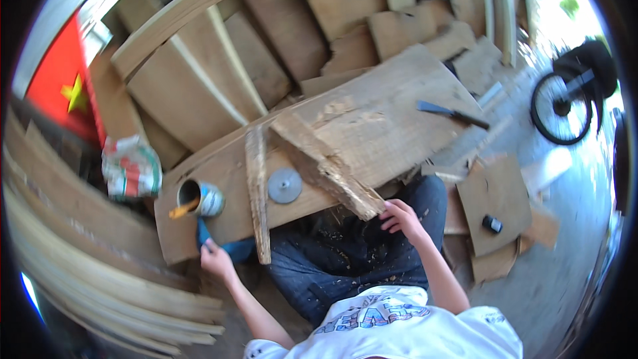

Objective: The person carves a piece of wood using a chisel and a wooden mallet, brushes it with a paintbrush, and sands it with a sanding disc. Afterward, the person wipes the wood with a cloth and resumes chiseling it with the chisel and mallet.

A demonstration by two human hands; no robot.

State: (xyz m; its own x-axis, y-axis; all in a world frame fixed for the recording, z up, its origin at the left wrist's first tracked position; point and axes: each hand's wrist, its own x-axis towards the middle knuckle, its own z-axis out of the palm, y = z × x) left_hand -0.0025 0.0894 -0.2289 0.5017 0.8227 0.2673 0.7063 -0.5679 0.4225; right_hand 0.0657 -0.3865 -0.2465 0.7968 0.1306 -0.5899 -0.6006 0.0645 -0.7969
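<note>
At the bench's near left end, my left hand (pixel 217 259) is closed on one end of a blue, cloth-like piece (pixel 203 231); its exact kind is unclear. My right hand (pixel 402 219) has its fingertips at the near end of a rough, splintered wood piece (pixel 325 163), which slants across the bench and juts over the edge above my lap. Left of that, a narrow rough wood strip (pixel 256 193) also overhangs. Between the two lies a grey metal disc (pixel 284 186). A tin can (pixel 211 199) with an orange-yellow handle (pixel 183 209) poking out lies near my left hand.
The low wooden bench (pixel 392 119) carries shavings and a blue-bladed tool with a dark handle (pixel 452 114). Boards (pixel 193 86) lean behind it; long planks (pixel 100 279) lie left beside a printed bag (pixel 131 167). Cardboard-like sheets (pixel 495 193) and a wheel (pixel 561 108) are at right.
</note>
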